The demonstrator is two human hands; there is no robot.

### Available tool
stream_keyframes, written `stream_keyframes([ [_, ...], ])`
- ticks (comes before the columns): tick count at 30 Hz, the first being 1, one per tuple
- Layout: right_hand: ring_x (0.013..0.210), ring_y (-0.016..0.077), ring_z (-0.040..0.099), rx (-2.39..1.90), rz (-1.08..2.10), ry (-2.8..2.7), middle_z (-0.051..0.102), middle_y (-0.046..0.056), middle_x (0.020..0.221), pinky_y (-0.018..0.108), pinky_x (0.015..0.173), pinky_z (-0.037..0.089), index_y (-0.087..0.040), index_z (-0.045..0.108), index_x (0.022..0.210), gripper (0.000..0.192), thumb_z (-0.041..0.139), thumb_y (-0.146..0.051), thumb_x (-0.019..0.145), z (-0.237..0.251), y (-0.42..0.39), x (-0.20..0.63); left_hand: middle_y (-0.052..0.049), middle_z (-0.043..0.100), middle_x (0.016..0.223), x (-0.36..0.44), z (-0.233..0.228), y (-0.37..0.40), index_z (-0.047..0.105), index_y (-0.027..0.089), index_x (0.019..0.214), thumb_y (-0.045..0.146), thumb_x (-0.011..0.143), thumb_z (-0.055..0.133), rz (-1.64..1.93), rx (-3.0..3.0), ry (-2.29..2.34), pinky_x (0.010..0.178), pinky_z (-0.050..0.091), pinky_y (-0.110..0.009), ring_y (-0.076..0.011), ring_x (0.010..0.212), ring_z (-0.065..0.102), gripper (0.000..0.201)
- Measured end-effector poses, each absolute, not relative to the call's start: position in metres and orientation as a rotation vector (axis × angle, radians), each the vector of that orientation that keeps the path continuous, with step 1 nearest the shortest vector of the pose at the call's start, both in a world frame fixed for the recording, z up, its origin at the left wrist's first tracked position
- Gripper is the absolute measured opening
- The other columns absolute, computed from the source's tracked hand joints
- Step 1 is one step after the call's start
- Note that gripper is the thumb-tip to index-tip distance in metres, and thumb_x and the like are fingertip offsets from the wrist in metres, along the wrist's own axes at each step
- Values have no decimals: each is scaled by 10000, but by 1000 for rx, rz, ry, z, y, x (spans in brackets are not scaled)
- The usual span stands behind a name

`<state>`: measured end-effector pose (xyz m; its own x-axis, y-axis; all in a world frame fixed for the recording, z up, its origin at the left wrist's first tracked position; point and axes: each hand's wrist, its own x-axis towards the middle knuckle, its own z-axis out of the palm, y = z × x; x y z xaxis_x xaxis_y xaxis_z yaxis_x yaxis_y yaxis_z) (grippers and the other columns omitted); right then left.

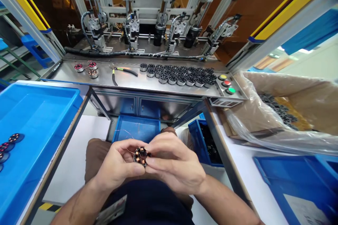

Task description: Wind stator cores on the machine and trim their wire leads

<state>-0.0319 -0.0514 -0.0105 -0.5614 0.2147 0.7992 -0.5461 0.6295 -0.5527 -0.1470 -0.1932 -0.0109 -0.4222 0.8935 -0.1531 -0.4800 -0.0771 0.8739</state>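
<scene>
Count: one wound stator in hand, three wound stators at bench's left end, one pliers, three buttons at right end, four discs visible in left blue tray.

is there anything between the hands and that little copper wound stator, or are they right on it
Nothing visible stands between them. Both the left hand and the right hand already hold the wound stator directly, fingers pinching it from each side above the lap, with a fine wire trailing off toward the left.
</scene>
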Motion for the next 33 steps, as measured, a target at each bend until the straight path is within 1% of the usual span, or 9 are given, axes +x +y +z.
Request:
stream_keyframes([
  [5, 795, 209, 652, 140, 720, -1928, 716, 73, 859, 392, 690, 608, -195, 690, 1160, 327, 687, -106, 846, -16, -62, -22, -72, 806, 997, -141, -16, -191, 795, 245, 990, 107, 526, 936, 1884, 659, 1289, 731, 620, -248, -199, 810, 757, 504],
  [9, 728, 189, 647, 18, 779, -1849, 689, 66, 829, 355, 614, 590, -206, 665, 1214, 346, 612, -90, 893, -17, -74, -26, -54, 795, 1072, -136, -19, -193, 778, 283, 1034, 94, 561, 924, 2084, 837, 1418, 779, 613, -238, -194, 917, 753, 530],
  [12, 706, 169, 645, -81, 969, -1761, 664, 59, 812, 319, 602, 577, -204, 691, 1105, 245, 582, -91, 917, -17, -87, -34, -42, 790, 1086, -133, -19, -193, 765, 292, 1060, 119, 595, 917, 2164, 941, 1475, 810, 604, -216, -189, 999, 741, 519],
  [17, 653, 154, 615, -221, 1197, -1643, 632, 35, 726, 289, 582, 542, -194, 653, 894, 137, 562, -94, 913, -18, -99, -43, -4, 765, 1136, -128, -17, -192, 741, 324, 1049, 76, 647, 877, 2183, 924, 1550, 807, 605, -199, -162, 1000, 738, 492],
  [20, 660, 162, 627, -177, 1156, -1672, 634, 35, 715, 296, 591, 554, -197, 636, 878, 118, 551, -137, 933, -23, -94, -45, -33, 705, 1254, -132, -16, -193, 691, 336, 1149, 256, 652, 904, 2097, 865, 1475, 865, 595, -251, -199, 1078, 704, 547],
  [22, 672, 169, 639, -156, 1124, -1704, 647, 39, 722, 303, 597, 564, -201, 633, 885, 112, 548, -157, 944, -26, -89, -46, -69, 695, 1206, -139, -17, -196, 640, 299, 1244, 425, 629, 899, 1954, 864, 1444, 861, 583, -267, -218, 1053, 684, 679],
  [24, 671, 168, 642, -143, 1102, -1730, 656, 42, 731, 300, 590, 566, -202, 631, 895, 105, 550, -159, 946, -27, -83, -46, -72, 697, 1059, -148, -20, -201, 619, 252, 1266, 510, 677, 845, 1769, 894, 1400, 790, 573, -257, -191, 908, 672, 681],
  [27, 674, 163, 644, -111, 1059, -1770, 656, 47, 745, 294, 589, 568, -199, 625, 910, 98, 548, -158, 953, -26, -76, -44, -56, 682, 885, -156, -25, -207, 611, 221, 1247, 510, 833, 711, 1635, 897, 1261, 695, 552, -273, -157, 722, 641, 515],
  [33, 657, 142, 606, -120, 992, -1848, 632, 30, 722, 269, 591, 541, -193, 614, 908, 97, 550, -135, 952, -21, -71, -39, -92, 701, 887, -154, -27, -201, 622, 215, 1257, 446, 903, 643, 1711, 825, 1096, 661, 577, -305, -196, 753, 688, 423],
])
